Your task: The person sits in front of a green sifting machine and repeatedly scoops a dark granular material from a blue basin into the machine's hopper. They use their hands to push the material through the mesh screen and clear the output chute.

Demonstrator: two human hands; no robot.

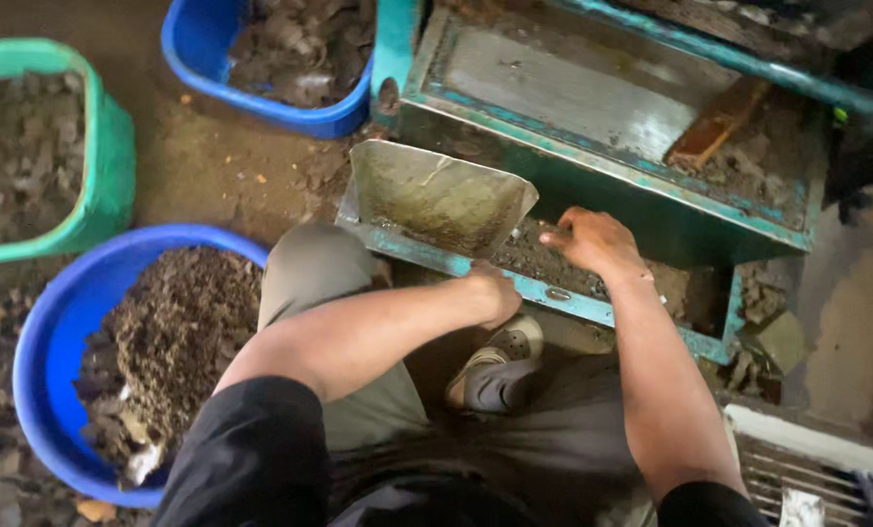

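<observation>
A flat metal scoop (436, 198) smeared with brownish residue rests tilted on the lower tray (554, 293) of a teal metal machine (593, 127). My left hand (493, 293) is closed around the scoop's lower end at the tray's front rim. My right hand (595, 241) lies palm down, fingers spread, on dark crumbly material (539, 256) in that tray, just right of the scoop. My knee in grey trousers (315, 268) is under my left forearm.
A blue tub (51, 332) of dark crumbly material stands at lower left, a green bin (105, 156) at upper left, another blue tub (261, 98) at the top. A wooden piece (714, 122) lies on the machine's upper shelf. My shoe (500, 366) is below the tray.
</observation>
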